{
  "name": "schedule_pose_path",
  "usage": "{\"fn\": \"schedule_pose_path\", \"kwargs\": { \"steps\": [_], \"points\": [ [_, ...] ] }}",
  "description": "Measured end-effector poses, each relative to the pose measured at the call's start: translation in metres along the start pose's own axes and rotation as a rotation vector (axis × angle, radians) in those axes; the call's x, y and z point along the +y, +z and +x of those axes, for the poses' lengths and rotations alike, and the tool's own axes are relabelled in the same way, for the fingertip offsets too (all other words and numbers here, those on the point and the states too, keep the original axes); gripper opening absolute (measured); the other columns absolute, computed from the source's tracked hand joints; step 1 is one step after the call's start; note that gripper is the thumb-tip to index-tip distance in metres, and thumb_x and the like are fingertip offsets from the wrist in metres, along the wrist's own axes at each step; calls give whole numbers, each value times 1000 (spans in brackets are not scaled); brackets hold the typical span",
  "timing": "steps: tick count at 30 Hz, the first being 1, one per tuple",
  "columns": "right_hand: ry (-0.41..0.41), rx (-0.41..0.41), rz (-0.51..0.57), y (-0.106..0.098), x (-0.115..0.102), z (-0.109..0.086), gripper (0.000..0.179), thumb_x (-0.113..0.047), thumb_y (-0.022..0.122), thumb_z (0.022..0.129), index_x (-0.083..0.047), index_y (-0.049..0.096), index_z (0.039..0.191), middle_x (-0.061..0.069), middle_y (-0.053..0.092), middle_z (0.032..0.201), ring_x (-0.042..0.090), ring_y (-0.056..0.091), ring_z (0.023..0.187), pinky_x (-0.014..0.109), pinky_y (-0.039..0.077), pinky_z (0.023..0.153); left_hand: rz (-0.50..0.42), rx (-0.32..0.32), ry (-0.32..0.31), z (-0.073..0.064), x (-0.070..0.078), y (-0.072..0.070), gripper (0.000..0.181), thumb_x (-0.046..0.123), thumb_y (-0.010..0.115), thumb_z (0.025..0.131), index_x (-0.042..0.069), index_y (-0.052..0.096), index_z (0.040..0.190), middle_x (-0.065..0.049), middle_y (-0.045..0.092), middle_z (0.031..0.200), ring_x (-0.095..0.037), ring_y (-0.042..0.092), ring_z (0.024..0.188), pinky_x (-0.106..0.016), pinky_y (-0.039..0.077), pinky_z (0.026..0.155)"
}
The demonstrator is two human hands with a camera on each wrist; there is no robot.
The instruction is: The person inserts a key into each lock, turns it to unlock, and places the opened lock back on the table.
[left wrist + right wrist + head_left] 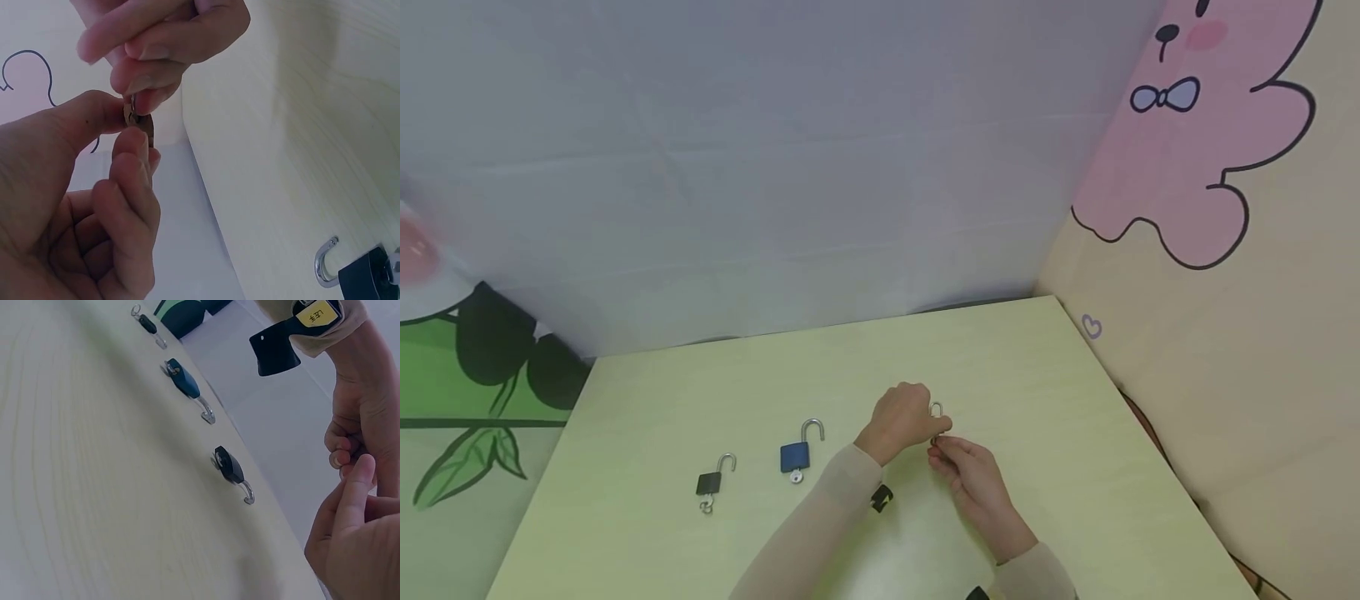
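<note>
My left hand (906,421) pinches a small brass padlock (149,127) between thumb and fingers, off the table. Its silver shackle (936,408) rises as a loop beyond the left thumb; whether it is latched cannot be told. From below, the fingertips of my right hand (977,483) meet at the padlock's lower end. They pinch what looks like a small silver key (133,103), mostly covered by the fingers. In the right wrist view both hands come together at the right, and the fingers hide the padlock.
Left on the table (647,417) lie a small black padlock (708,483) and a blue padlock (794,456), shackles open, keys in place. Another black padlock (229,465) with an open shackle is hidden in the head view. Printed cloth walls border the table at back and right.
</note>
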State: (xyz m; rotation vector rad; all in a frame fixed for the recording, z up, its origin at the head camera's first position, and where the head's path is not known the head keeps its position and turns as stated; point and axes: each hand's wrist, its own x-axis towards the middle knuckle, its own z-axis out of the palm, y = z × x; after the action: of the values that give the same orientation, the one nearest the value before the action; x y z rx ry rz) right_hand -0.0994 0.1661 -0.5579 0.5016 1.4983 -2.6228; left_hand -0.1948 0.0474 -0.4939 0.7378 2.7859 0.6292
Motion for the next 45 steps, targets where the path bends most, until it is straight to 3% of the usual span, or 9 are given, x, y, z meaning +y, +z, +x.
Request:
{"fn": "schedule_pose_path", "kwargs": {
  "steps": [6,10,17,21,25,32,36,40,45],
  "points": [
    [-10,-57,-57,-5,1,-1,31,0,57,99,25,53,118,16,66,97,13,67,82,24,54,80,17,-25,-14,-4,0,-1,46,29,72,78,17,36,51,10,21,46,-6,23,43,-23,20,41],
    [-12,-41,-102,-9,1,-3,29,-1,59,98,22,58,115,16,67,95,15,68,83,26,54,81,52,-51,12,-5,-1,-4,43,30,72,79,17,40,53,10,25,47,-7,27,43,-23,23,41],
    [-8,18,-131,-17,-2,-6,24,1,60,97,19,62,112,17,67,97,21,68,89,29,54,83,169,-139,207,-6,-5,-10,37,33,73,83,18,55,54,12,45,45,-4,33,43,-21,27,44],
    [-7,26,-127,-21,-4,-7,26,0,62,96,20,60,114,19,67,98,20,68,87,29,55,82,202,-148,313,-7,-7,-15,39,31,75,85,17,54,55,12,35,47,-3,28,46,-20,25,46],
    [-16,50,-159,-26,-6,-6,29,0,64,95,20,58,116,20,66,99,22,68,85,30,55,80,212,-168,351,-9,-10,-21,33,29,75,87,17,56,63,12,38,53,-3,32,48,-18,30,47],
    [-238,93,-591,-30,-13,-11,20,-4,69,93,6,68,110,17,70,99,35,67,87,37,57,73,184,-224,371,-9,-15,-28,22,24,75,88,18,61,73,10,52,60,-5,40,51,-19,37,50],
    [-397,89,-775,-35,-15,-9,20,-8,73,91,-2,71,110,4,71,96,25,67,85,34,57,71,187,-225,395,-10,-15,-32,20,23,75,88,18,61,74,10,54,61,-5,42,52,-18,37,51],
    [-521,76,-852,-31,-18,-10,21,-8,76,88,-10,73,109,-2,70,98,16,65,83,26,54,70,205,-223,417,-10,-14,-34,20,22,75,88,18,61,75,10,53,62,-5,41,52,-18,36,51],
    [-593,57,-867,-27,-18,-10,26,-1,75,86,-11,73,111,3,70,102,20,65,83,25,54,69,215,-234,427,-9,-13,-34,19,21,75,88,17,62,76,10,52,62,-4,40,53,-18,36,51]
  ]
}}
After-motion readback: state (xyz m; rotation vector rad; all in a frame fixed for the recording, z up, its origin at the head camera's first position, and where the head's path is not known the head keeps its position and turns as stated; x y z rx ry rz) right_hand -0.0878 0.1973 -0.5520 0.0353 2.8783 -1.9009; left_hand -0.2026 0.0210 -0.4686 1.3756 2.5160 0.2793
